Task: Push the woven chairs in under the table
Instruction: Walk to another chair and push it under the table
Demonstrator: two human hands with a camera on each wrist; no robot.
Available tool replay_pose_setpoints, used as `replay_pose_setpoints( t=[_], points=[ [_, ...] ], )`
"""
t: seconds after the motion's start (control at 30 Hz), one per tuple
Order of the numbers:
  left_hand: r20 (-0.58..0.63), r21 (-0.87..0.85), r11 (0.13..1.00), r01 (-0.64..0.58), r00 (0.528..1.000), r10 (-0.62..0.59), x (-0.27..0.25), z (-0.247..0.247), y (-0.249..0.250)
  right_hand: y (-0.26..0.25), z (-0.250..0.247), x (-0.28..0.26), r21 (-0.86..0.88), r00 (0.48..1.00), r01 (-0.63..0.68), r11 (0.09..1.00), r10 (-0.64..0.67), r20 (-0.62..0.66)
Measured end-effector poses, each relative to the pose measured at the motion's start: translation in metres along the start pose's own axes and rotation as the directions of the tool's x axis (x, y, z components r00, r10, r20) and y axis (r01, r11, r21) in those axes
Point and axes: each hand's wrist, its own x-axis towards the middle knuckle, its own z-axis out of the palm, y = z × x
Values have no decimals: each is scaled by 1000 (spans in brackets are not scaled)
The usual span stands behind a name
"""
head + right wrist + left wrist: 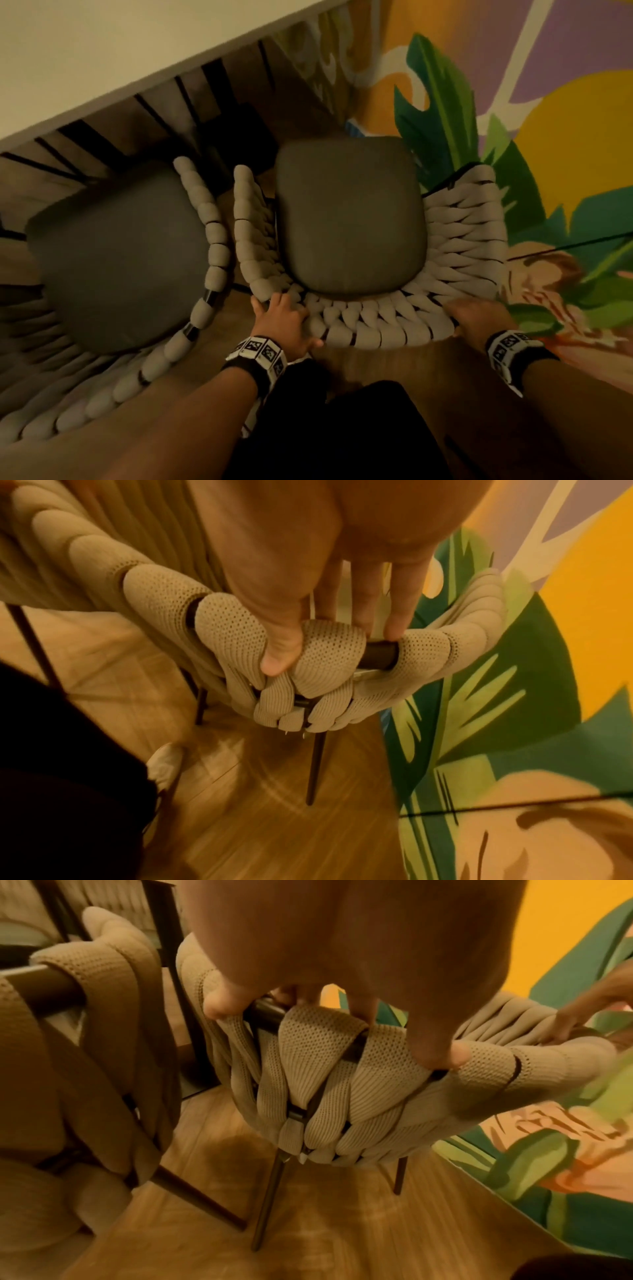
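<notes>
Two woven chairs seen from above, both facing the far-left table (102, 51), seat fronts toward its edge and curved backs toward the viewer. Right chair (376, 329): front-to-back axis runs near-to-far, tilted slightly left; its dark seat cushion (349, 216) lies wholly clear of the table edge, i.e. not under the top. Left chair (205, 308): just beside the right one, armrests close but apart; its cushion (116, 253) sits close to the table edge, poss. partly under it (head view blurred, hard to say).

Left hand (284, 322): on the near-left curve of the right chair's back rail; thumb (219, 1001) and fingers (441, 1053) curled over the rim, gripping the knitted straps and the dark metal tube beneath. Right hand (479, 315): on the near-right curve of the same rail; thumb (277, 658) pressed down between two straps, fingers wrapped over the far side of the tube, firm hold.

Count: 2 chairs, 2 cushions, 1 table, 2 hands, both on one chair. Each wrist carries 1 black-and-white marker band (260, 353).

Surroundings: wood floor (342, 1231) below the thin dark chair legs; painted wall (565, 102) w/ green leaves on yellow and purple, at right, near the right chair's armrest.
</notes>
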Motion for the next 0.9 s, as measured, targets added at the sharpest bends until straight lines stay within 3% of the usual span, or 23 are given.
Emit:
replay_pose_setpoints(
  t=[0.23,0.57,0.9],
  points=[
    [-45,-152,982,110,992,-118,24,-20,12,30,-59,56,16,992,-24,1000,26,-124],
    [-78,-233,944,233,963,-257,84,-66,38,103,-112,129,-29,976,70,997,-75,-206],
    [-50,-327,885,332,929,-367,112,-91,79,158,-152,172,-113,944,198,974,-220,-244]
  ],
)
